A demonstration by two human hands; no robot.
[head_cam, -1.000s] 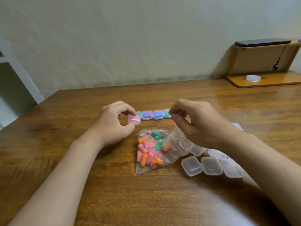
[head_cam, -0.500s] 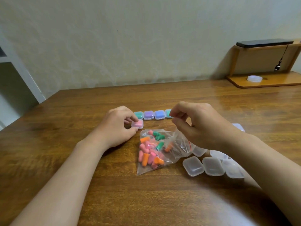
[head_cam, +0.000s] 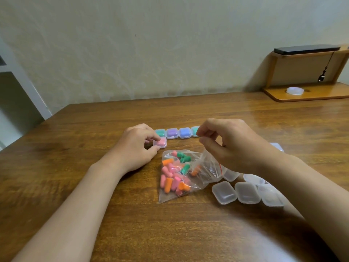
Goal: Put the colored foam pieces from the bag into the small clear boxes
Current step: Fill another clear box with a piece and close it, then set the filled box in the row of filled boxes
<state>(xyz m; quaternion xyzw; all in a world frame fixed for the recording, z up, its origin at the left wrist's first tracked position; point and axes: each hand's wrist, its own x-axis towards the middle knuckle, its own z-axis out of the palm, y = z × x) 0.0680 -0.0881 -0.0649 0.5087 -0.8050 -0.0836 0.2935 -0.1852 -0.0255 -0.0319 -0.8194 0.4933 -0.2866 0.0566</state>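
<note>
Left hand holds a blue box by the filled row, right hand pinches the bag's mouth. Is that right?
Not blue: the head view shows the left hand holding a pink box. It is by the filled row, and the right hand pinches the bag at its mouth.

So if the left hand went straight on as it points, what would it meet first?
Probably the teal box at the row's left end, just beyond the pink box the left hand pinches; depth unclear.
</note>
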